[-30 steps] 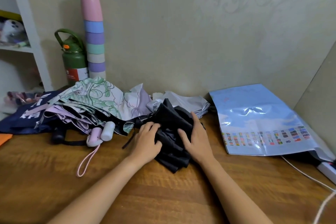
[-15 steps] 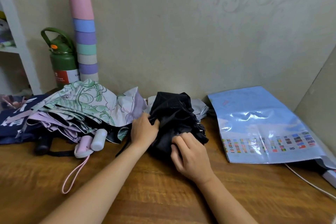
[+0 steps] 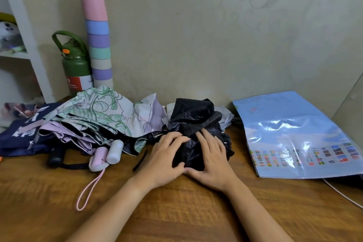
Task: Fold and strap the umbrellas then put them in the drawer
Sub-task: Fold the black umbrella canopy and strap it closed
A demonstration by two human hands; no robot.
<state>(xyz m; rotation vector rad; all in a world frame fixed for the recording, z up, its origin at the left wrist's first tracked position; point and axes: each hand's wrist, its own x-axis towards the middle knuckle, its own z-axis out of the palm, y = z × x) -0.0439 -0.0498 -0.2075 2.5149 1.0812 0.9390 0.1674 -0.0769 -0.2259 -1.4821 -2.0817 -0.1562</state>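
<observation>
The black umbrella lies crumpled on the wooden counter, close to the wall. Both hands are on it. The left hand holds its left side with fingers curled over the fabric, thumb below. The right hand holds the right side, also with curled fingers. How firm each grip is, I cannot tell exactly; it seems they squeeze the fabric together. Just to the left is a pile of other umbrellas: a floral umbrella on top, with a pink handle and a white handle side by side. A blue plastic bag lies to the right.
</observation>
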